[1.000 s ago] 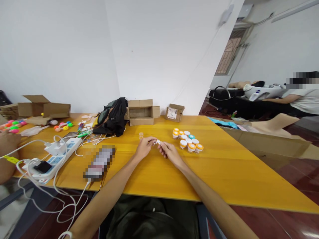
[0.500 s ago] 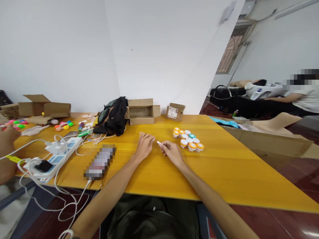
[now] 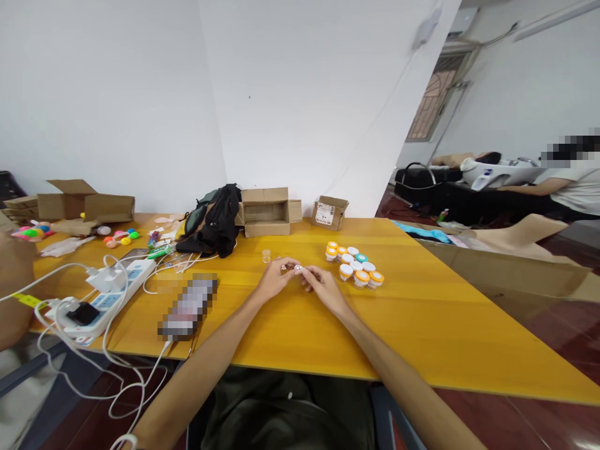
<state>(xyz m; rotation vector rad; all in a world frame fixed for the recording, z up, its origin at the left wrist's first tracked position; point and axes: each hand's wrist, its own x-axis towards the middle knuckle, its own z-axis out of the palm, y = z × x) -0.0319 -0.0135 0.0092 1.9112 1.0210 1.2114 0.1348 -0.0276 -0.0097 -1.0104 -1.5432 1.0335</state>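
Note:
My left hand (image 3: 275, 278) and my right hand (image 3: 322, 287) meet over the middle of the table. Between their fingertips are small white dotted pieces that look like dice (image 3: 298, 267). The right thumb and fingers are closed on them. My left fingers curl in from the other side, also closed, with a white piece showing at the thumb. How many pieces there are is hidden. Just beyond my left hand stands a small clear cup (image 3: 266, 256) without a lid. To the right is a cluster of small clear jars (image 3: 360, 278) with orange, white and teal lids.
A phone (image 3: 188, 306) and a power strip (image 3: 107, 297) with tangled white cables lie to the left. Behind are a black bag (image 3: 218, 222), an open cardboard box (image 3: 266, 226) and a smaller box (image 3: 329, 214). Another person's blurred arm (image 3: 14, 294) is at far left.
My left hand has moved slightly down, away from the clear cup, and its fingers now meet the right hand's at the white pieces. The cup now shows fully. My right hand has barely moved.

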